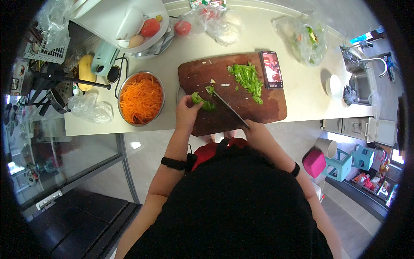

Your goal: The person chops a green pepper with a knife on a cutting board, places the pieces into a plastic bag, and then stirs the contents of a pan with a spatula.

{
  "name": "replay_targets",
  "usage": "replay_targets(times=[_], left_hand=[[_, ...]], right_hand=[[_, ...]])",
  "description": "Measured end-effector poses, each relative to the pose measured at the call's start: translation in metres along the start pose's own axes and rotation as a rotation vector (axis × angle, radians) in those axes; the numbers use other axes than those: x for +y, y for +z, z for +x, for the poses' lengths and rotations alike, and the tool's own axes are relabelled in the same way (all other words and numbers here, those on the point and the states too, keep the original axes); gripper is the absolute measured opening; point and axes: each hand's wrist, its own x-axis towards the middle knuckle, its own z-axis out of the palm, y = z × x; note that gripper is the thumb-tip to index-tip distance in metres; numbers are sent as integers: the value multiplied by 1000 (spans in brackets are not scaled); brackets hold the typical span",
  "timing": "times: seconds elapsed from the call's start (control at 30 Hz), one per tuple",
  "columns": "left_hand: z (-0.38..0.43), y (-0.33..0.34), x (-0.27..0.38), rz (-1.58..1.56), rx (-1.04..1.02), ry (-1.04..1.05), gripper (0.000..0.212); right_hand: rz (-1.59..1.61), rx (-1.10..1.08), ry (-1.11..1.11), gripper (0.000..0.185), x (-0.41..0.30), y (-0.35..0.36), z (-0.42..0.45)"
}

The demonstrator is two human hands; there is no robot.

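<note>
A wooden cutting board (223,119) lies on the counter before me. My left hand (187,111), at the board's left edge, pinches a piece of green pepper (196,97); more green pepper (208,105) lies just beside the fingers. In my right hand (257,132), at the board's near edge, is the handle of a kitchen knife (230,108), whose blade points up and left over the board. A small green piece (210,90) is at the blade's tip. Sliced green pepper (248,81) is heaped on the board's right half, with small pale scraps (225,84) nearby.
Left of the board stands a metal bowl of shredded carrot (140,98). A phone (271,69) rests on the board's right edge. Behind are a white container (106,24) with tomato and egg, and plastic bags (226,27). A white bowl (334,86) stands near the sink (359,82).
</note>
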Motion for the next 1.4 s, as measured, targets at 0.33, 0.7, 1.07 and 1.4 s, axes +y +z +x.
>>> replay_targets(times=[0.33,0.7,1.07,1.4], left_hand=[[4,1,54,546,11,186,44],[23,41,35,165,-131,-105,47],[25,44,61,-71,-173,-265,45],[14,76,21,296,33,139,50]], right_hand=[[182,209,93,32,32,-15,-75],[147,341,9,32,29,-16,-43],[46,288,-27,29,43,-14,-25],[184,33,80,27,1,-19,-61]])
